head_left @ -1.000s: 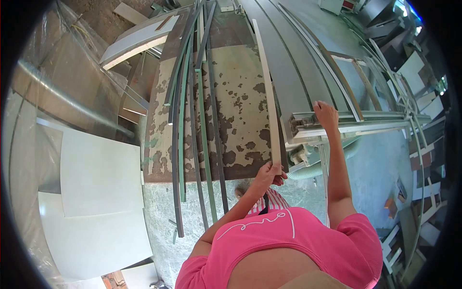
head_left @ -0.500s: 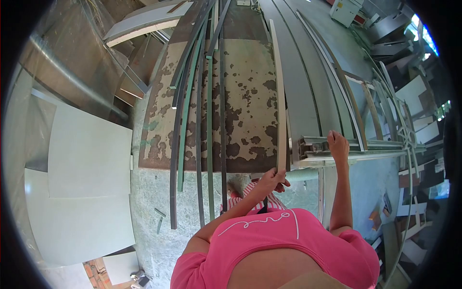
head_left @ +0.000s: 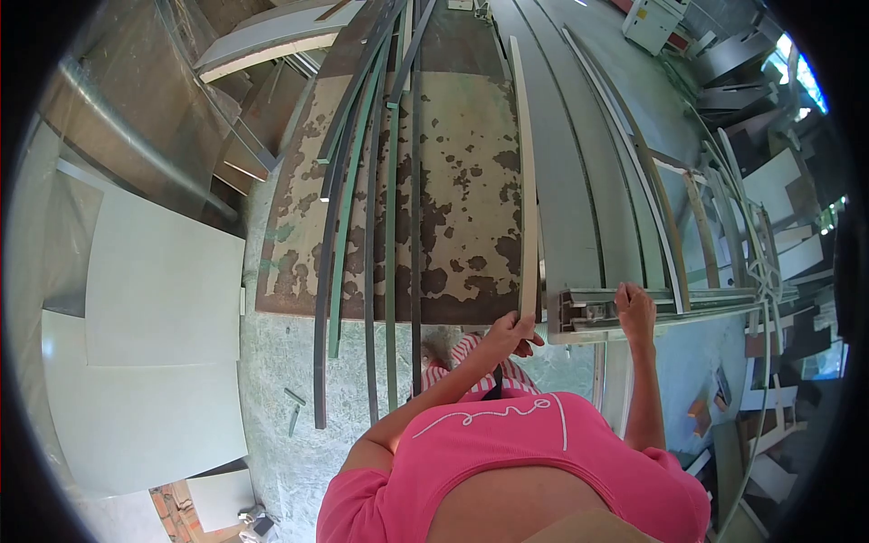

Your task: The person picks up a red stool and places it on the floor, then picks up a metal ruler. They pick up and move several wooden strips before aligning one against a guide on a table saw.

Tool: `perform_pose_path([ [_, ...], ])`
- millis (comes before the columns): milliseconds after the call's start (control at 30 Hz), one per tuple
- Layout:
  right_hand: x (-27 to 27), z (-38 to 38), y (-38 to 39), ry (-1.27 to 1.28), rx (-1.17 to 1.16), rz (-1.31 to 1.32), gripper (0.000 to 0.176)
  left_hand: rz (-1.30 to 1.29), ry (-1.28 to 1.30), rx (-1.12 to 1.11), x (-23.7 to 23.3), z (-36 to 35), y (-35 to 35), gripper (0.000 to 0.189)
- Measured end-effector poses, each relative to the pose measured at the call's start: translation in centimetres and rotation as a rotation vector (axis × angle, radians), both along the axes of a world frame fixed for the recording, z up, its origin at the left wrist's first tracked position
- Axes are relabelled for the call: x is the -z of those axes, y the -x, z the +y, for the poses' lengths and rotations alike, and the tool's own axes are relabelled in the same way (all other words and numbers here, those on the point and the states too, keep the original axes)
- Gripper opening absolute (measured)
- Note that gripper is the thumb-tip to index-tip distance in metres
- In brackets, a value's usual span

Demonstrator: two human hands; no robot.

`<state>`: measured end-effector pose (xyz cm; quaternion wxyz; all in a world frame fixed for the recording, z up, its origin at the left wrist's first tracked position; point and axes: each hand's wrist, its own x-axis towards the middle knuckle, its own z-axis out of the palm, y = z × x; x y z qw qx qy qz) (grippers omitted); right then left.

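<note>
My left hand (head_left: 512, 335) is closed round the near end of a long pale wooden strip (head_left: 527, 181), which runs away from me along the right edge of a worn, blotchy brown table (head_left: 466, 181). Farther right, my right hand (head_left: 635, 303) rests with curled fingers on the metal rail (head_left: 588, 312) at the near edge of a grey sliding panel (head_left: 566, 181). Several dark and green strips (head_left: 348, 217) lie lengthwise on the left half of the table, their near ends sticking out past its edge.
White boards (head_left: 154, 425) stand at the left beside plastic sheeting. A white machine box (head_left: 652, 25) is at the back right. Hoses (head_left: 769, 281), offcuts and frames crowd the right side. A small tool lies on the concrete floor (head_left: 281, 362).
The grey panel and its rail have slid slightly towards me, with my right hand moving along with them. My left hand still holds the pale strip in nearly the same place.
</note>
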<state>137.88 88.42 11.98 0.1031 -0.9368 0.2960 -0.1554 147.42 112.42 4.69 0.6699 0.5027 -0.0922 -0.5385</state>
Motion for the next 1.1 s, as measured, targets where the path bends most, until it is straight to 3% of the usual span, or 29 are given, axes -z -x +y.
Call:
perform_pose_path([
  [167, -3.1, 0.6, -1.3, -0.206, -0.078, 0.318, 0.026, -0.011, 0.009, 0.017, -0.4, -0.8, -0.3, 0.037],
  [233, -4.1, 1.6, -3.6, -0.237, -0.146, 0.284, 0.028, 0.035, 0.007, 0.011, -0.9, -1.5, -0.3, 0.037],
  [333, -3.6, 2.5, -7.1, -0.238, -0.307, 0.329, 0.051, -0.097, -0.079, -0.041, -0.8, -2.4, 0.2, 0.037],
  [367, -3.1, 2.7, -8.2, -0.252, -0.302, 0.326, 0.051, -0.098, -0.091, -0.033, -0.5, -2.5, 0.1, 0.037],
  [433, -1.5, 2.2, -10.4, -0.233, -0.413, 0.407, 0.071, -0.179, -0.089, 0.084, 0.3, -3.2, -0.5, 0.038],
  [533, 1.9, 1.2, -12.6, -0.208, -0.476, 0.339, 0.083, -0.161, -0.097, 0.086, 0.3, -4.5, -0.1, 0.038],
  [567, 1.5, 1.1, -13.4, -0.21, -0.481, 0.331, 0.083, -0.168, -0.103, 0.083, 0.5, -5.0, 0.0, 0.038],
  [633, 0.3, 1.1, -14.8, -0.687, -0.259, 0.582, 0.084, -0.158, -0.103, 0.095, 1.4, -5.7, 0.2, 0.037],
  [800, 4.5, -1.3, -16.1, -0.53, -0.325, 0.436, 0.081, -0.142, -0.09, 0.06, 1.7, -7.2, -0.9, 0.035],
  [867, 3.9, -1.6, -16.6, -0.519, -0.334, 0.432, 0.082, -0.145, -0.092, 0.058, 1.2, -7.7, -1.2, 0.036],
  [933, 2.9, -2.1, -17.4, -0.606, -0.28, 0.532, 0.082, -0.139, -0.079, -0.056, 0.6, -8.5, -1.8, 0.049],
  [1100, 5.4, -4.3, -19.2, -0.559, -0.314, 0.506, 0.082, -0.27, -0.127, 0.016, 0.0, -9.7, -3.4, 0.067],
])
